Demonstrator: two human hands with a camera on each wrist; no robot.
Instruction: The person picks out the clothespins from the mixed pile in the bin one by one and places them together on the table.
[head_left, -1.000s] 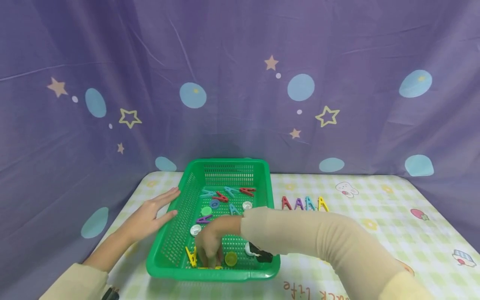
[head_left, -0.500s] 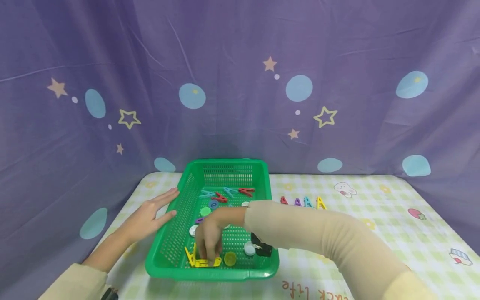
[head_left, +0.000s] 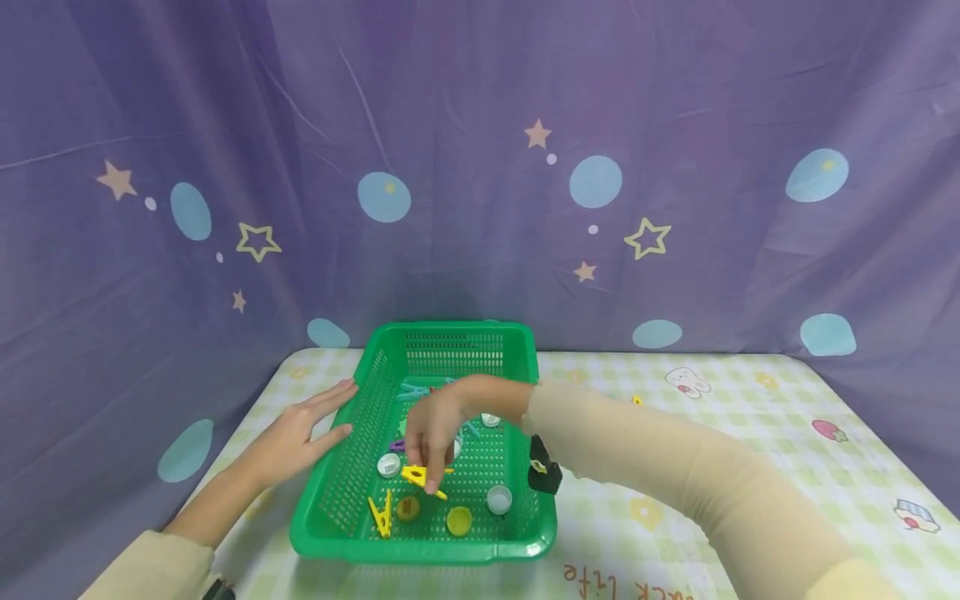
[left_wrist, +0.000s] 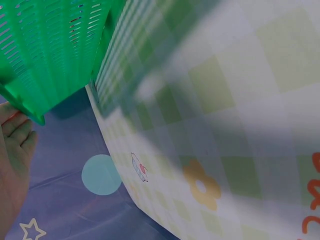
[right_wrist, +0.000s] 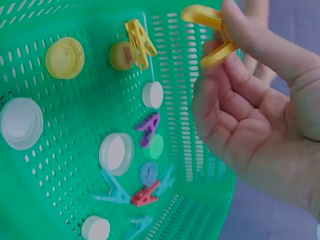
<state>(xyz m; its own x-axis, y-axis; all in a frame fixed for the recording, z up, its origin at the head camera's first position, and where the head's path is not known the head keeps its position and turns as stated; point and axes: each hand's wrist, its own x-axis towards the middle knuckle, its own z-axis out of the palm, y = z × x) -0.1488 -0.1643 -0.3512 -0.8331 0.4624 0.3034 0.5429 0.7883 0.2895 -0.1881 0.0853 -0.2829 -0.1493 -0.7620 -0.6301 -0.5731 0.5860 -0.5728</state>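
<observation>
- The yellow clothespin (right_wrist: 218,54) is held right at the fingertips of the right hand (head_left: 438,417), raised above the floor of the green basket (head_left: 420,549).
- It is pinched between thumb and fingers, the gap closed down to the pin itself; the other fingers are loosely curled toward the palm.
- The right hand is pointed downward from a bent wrist, with the sleeved right forearm (head_left: 660,458) stretched across the basket's right side.
- Below the grip, toward the person, a second yellow clothespin (head_left: 381,515), a brownish cap (head_left: 408,508) and a yellow cap (head_left: 459,521) are seen on the basket floor.
- Just left of the grip, a white cap (head_left: 388,465) and a purple clothespin (right_wrist: 148,129) are seen.
- Beyond the grip, a red clothespin (right_wrist: 145,195) and a blue cap (right_wrist: 149,173) are partly covered in the head view.
- Well left of the grip, the left hand (head_left: 296,433) is laid against the basket's left rim, fingers extended and nothing grasped.
</observation>
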